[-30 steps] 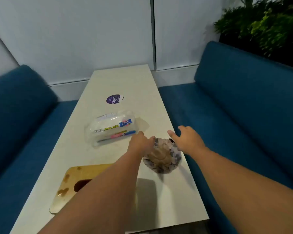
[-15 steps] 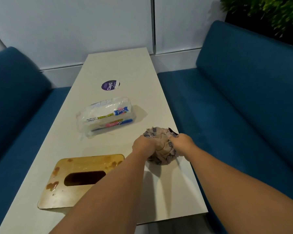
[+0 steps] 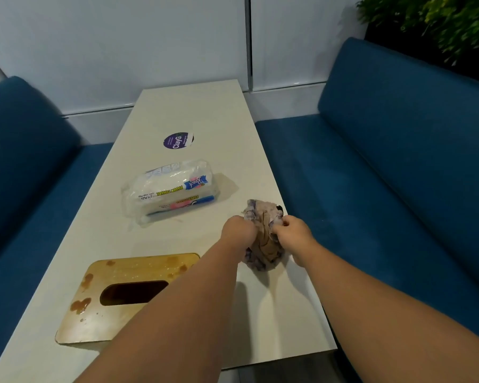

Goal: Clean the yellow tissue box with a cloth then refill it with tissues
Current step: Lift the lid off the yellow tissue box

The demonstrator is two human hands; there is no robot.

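While brown stains mark its top, the yellow tissue box (image 3: pixel 127 297) lies at lower left of the frame, unwiped, its slot dark and seemingly empty. Above it, centre frame, the paper towel pack (image 3: pixel 172 189) sits sealed. Right of centre, the left hand (image 3: pixel 239 230) and right hand (image 3: pixel 292 233) both grip the crumpled cloth (image 3: pixel 263 241); cleaning and refilling remain.

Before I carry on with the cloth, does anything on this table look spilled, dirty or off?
Yes. The yellow tissue box has brown, wet-looking blotches along its left edge and near its far right corner, and its slot looks dark, with no tissue showing. Both hands, left hand and right hand, grip the crumpled cloth.
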